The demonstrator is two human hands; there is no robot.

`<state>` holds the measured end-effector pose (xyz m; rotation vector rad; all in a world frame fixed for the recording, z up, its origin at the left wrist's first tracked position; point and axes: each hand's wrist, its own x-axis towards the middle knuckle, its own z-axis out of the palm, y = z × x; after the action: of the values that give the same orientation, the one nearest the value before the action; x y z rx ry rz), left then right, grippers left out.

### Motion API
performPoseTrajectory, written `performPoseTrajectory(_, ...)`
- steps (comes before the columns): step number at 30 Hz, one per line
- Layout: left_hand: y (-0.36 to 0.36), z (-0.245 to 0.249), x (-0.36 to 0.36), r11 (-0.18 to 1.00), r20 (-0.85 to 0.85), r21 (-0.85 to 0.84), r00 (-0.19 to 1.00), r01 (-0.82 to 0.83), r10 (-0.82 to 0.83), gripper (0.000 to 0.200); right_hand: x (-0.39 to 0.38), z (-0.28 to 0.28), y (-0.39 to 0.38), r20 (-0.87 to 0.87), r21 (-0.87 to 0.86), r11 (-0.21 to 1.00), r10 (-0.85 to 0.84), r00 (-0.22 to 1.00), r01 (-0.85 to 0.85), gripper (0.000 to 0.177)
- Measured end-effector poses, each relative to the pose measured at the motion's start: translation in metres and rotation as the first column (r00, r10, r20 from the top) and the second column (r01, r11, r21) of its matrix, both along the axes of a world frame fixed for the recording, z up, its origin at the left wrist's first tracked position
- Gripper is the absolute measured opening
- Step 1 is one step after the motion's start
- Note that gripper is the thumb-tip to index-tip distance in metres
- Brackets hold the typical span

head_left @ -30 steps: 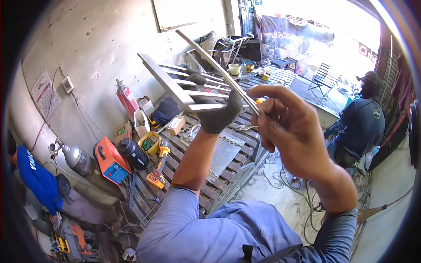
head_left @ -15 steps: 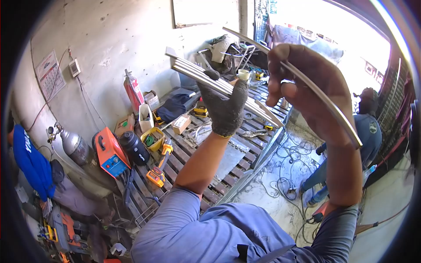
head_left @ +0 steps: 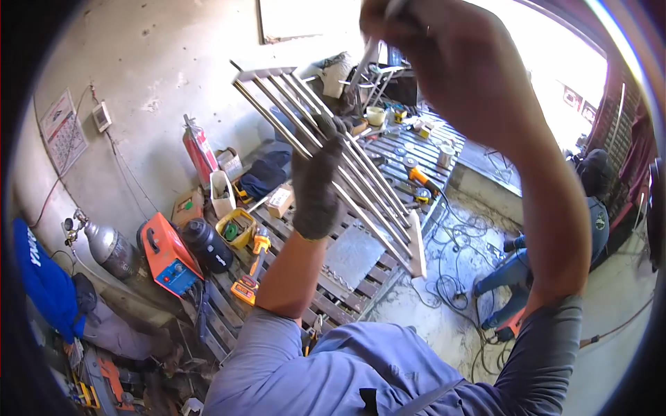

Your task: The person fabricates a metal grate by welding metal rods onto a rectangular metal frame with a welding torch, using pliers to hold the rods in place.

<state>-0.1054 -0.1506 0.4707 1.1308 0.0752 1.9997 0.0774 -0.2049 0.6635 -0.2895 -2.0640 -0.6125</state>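
Clasping the slatted frame (head_left: 368,222) over the bench edge (head_left: 383,281), the left hand (head_left: 319,184) is curled; right hand's (head_left: 447,59) grip unclear.

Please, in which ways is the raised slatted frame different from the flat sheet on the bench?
The slatted frame is open, bars with gaps between; the sheet has a continuous flat surface. The slatted frame is tilted in the air in the gloved left grip; the sheet lies flat on the bench. Both look greyish and metallic.

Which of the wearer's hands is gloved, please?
The left hand, holding the metal frame; it wears a dark glove, while the right hand is bare.
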Motion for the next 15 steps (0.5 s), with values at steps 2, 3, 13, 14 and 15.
performPoseTrajectory(2, 0.006, 0.01, -0.016, 0.935, -0.023, 0.222, 0.961, 0.275, -0.277, 0.037, -0.001, 0.029, -0.034, -0.165, -0.364, 0.929, -0.139, 0.976, 0.071, 0.021)
performPoseTrajectory(3, 0.0, 0.016, -0.024, 0.906, 0.056, 0.087, 0.906, 0.414, -0.42, 0.044, 0.006, 0.041, -0.013, -0.27, -0.371, 0.929, -0.118, 0.955, 0.01, 0.018)
performPoseTrajectory(13, 0.016, 0.005, -0.028, 0.661, 0.158, -0.019, 0.655, 0.75, -0.739, 0.077, 0.081, -0.053, 0.145, -0.646, -0.563, 0.575, 0.142, 0.75, -0.593, 0.026)
performPoseTrajectory(14, 0.011, -0.004, -0.026, 0.702, 0.16, -0.047, 0.7, 0.71, -0.696, 0.077, 0.078, -0.07, 0.147, -0.731, -0.544, 0.465, 0.145, 0.667, -0.698, 0.022)
performPoseTrajectory(15, 0.004, -0.017, -0.022, 0.736, 0.154, -0.089, 0.739, 0.671, -0.655, 0.077, 0.076, -0.088, 0.145, -0.791, -0.504, 0.392, 0.148, 0.593, -0.77, 0.019)
